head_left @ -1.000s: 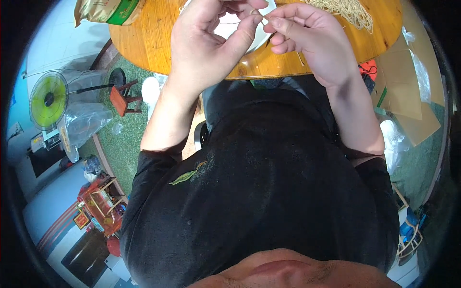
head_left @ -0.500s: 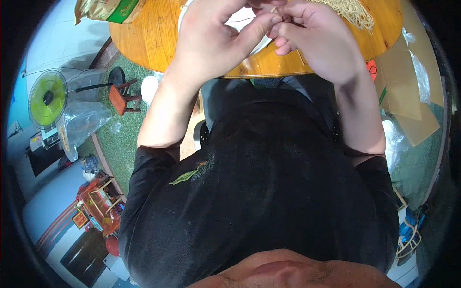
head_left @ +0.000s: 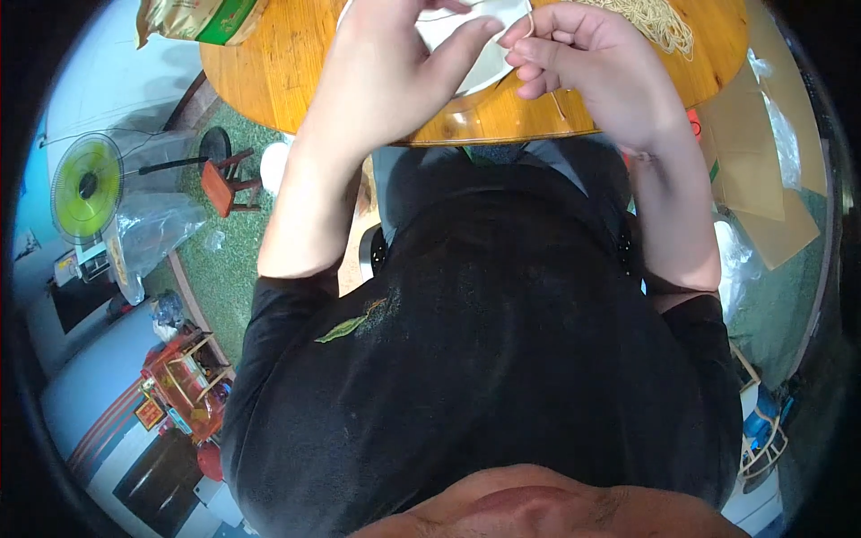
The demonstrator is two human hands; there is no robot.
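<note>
Over the near side of the table, my right hand point(head_left: 603, 70) pinches a thin beige cord point(head_left: 531, 21) between thumb and fingers. A loose end of the cord point(head_left: 560, 106) hangs below this hand, over the wood. To the left, my left hand point(head_left: 399, 76) is above a white plate point(head_left: 489, 70), its thumb stretched out and apart from the fingers. The top edge of the picture cuts off part of its fingers, and I see nothing held between them. A heap of similar beige cord point(head_left: 653, 25) lies beyond my right hand.
The round wooden table point(head_left: 287, 67) bears a green and tan bag point(head_left: 202, 18) at its left edge. A green fan point(head_left: 87, 188) and a small brown stool point(head_left: 218, 188) stand on the left. Cardboard point(head_left: 762, 161) and clear plastic point(head_left: 785, 143) are on the right.
My hands have moved apart: they were close together at the cord, and now my left thumb is away from my right fingertips. The cord stays in my right hand.
</note>
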